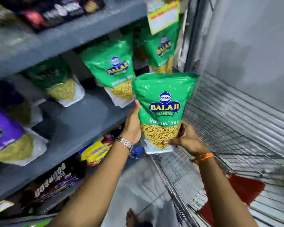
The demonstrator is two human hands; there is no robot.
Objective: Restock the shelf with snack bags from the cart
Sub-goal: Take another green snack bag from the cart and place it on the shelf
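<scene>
I hold a green Balaji snack bag (162, 110) upright in front of the grey shelf (82, 118), just off its right end. My left hand (132, 126) grips the bag's left edge, a metal watch on the wrist. My right hand (185, 138) cups the bag's lower right corner, an orange band on the wrist. Two matching green bags stand on the shelf behind it, one in the middle (112, 71) and one at the right (161, 53). The wire cart (228, 145) is below and to the right of the bag.
A darker green bag (56, 81) and purple bags (8, 136) stand further left on the same shelf. Dark and yellow packets (95, 151) fill the shelf below. A yellow price tag (164, 15) hangs from the shelf above. A grey wall lies to the right.
</scene>
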